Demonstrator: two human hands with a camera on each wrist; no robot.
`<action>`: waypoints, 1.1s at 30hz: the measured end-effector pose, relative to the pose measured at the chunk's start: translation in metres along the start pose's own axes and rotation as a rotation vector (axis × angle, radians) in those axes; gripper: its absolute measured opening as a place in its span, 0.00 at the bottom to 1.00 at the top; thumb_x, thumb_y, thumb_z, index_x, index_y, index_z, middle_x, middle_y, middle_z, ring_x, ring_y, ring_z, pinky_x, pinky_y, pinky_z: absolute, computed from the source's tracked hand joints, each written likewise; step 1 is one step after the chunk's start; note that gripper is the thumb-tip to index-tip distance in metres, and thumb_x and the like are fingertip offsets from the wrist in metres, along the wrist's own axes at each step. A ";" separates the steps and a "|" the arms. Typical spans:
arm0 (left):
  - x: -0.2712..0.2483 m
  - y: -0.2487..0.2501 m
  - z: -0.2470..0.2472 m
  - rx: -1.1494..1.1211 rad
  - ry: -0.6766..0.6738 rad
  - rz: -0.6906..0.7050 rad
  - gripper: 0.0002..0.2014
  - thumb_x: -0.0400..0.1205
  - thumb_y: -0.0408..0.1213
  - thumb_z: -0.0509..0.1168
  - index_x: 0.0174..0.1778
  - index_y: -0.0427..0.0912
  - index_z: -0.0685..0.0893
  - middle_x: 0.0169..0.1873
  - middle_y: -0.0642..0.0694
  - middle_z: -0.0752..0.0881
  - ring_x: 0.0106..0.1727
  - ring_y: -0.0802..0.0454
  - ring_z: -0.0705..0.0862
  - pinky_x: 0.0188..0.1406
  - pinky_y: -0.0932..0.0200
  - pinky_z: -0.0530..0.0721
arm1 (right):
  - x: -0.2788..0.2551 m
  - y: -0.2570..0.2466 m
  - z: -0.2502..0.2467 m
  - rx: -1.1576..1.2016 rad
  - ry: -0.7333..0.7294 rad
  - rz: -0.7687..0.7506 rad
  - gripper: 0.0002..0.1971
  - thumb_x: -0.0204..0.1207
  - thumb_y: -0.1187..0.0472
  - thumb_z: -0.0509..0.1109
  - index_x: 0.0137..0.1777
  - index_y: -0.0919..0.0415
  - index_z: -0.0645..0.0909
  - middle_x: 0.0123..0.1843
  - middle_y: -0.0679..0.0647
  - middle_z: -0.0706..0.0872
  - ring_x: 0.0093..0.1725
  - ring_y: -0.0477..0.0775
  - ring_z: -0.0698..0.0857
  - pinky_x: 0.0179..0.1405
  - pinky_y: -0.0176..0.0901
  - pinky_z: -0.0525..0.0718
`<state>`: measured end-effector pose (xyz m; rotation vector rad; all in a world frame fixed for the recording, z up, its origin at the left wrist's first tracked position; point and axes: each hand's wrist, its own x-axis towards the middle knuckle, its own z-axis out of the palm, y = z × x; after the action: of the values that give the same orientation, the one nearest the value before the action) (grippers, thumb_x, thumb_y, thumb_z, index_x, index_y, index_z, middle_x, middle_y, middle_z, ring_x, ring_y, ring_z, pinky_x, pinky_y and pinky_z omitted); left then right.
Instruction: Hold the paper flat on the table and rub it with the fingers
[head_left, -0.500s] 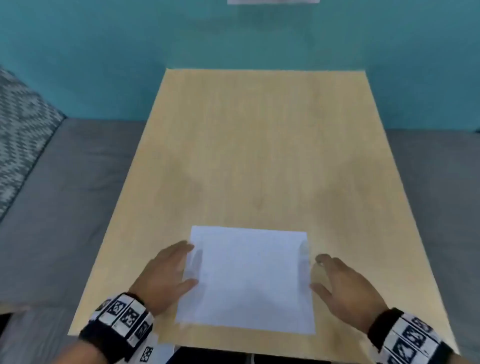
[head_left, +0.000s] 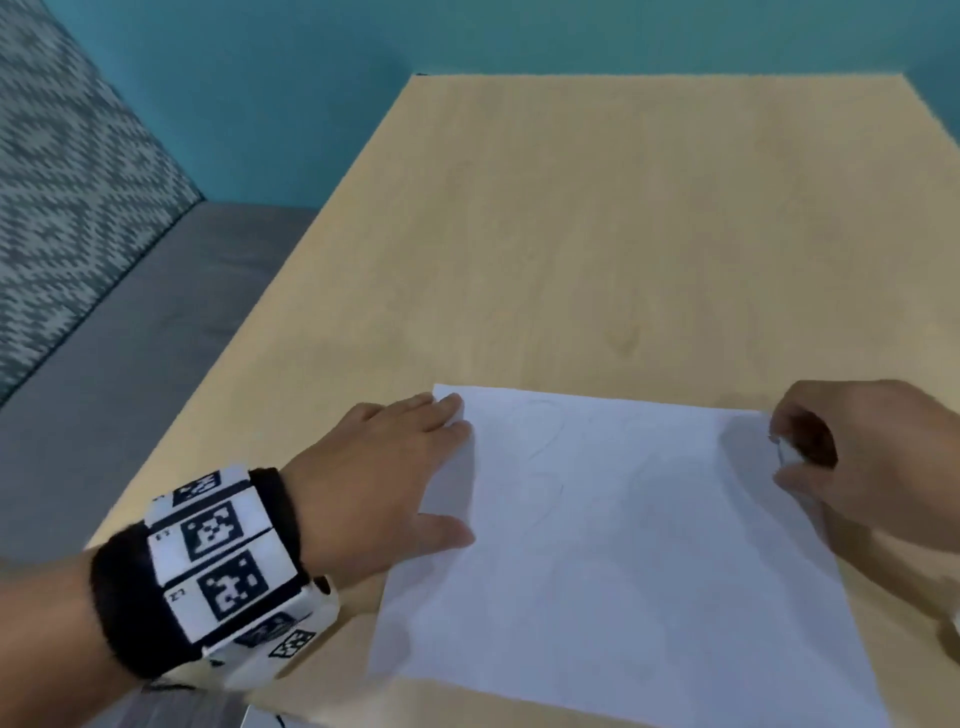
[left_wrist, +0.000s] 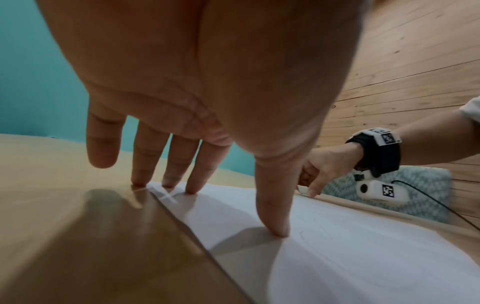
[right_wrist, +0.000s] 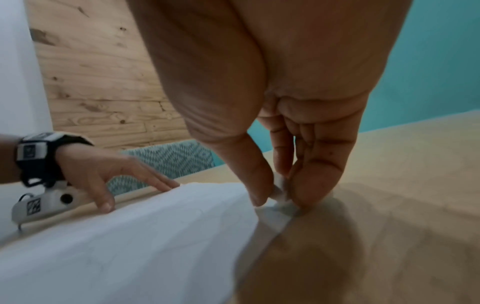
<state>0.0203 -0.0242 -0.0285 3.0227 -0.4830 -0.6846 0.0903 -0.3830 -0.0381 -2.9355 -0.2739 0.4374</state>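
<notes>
Pinched between thumb and fingertips of the right hand (head_left: 872, 467) is the far right corner of the sheet (head_left: 623, 561), curled up off the table (head_left: 571, 234); in the right wrist view that hand points steeply down, fingers bunched on the corner. Left hand (head_left: 384, 478) lies spread with straight fingers, gripping nothing: three fingertips (left_wrist: 191, 190) press at the sheet's far left corner, the thumb presses farther along the left edge, and the little finger hangs clear above the wood. Its wrist is raised and wears a marker band (head_left: 218, 561). Sheet lies flat at the table's near edge, between both hands
</notes>
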 end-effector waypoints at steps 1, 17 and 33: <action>-0.002 0.003 0.002 -0.001 0.010 -0.011 0.40 0.77 0.71 0.59 0.82 0.54 0.63 0.86 0.56 0.55 0.86 0.56 0.51 0.81 0.53 0.55 | 0.000 0.001 0.000 0.002 0.038 -0.019 0.17 0.56 0.56 0.85 0.31 0.41 0.77 0.32 0.39 0.86 0.33 0.43 0.83 0.27 0.42 0.77; 0.001 0.007 -0.004 0.067 0.003 -0.053 0.49 0.74 0.71 0.66 0.86 0.48 0.60 0.88 0.54 0.55 0.88 0.48 0.53 0.82 0.41 0.61 | 0.004 -0.168 -0.007 0.062 0.186 -0.362 0.07 0.74 0.59 0.78 0.44 0.57 0.82 0.36 0.43 0.78 0.38 0.48 0.78 0.33 0.38 0.73; 0.013 -0.001 0.005 0.163 0.004 0.021 0.52 0.77 0.72 0.59 0.89 0.45 0.47 0.89 0.49 0.46 0.88 0.43 0.41 0.82 0.44 0.46 | 0.025 -0.202 0.026 -0.165 0.036 -0.384 0.09 0.78 0.58 0.68 0.46 0.64 0.85 0.43 0.57 0.88 0.41 0.59 0.85 0.41 0.50 0.85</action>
<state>0.0294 -0.0267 -0.0388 3.1637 -0.5982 -0.6688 0.0743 -0.1785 -0.0319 -2.9394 -0.8865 0.3164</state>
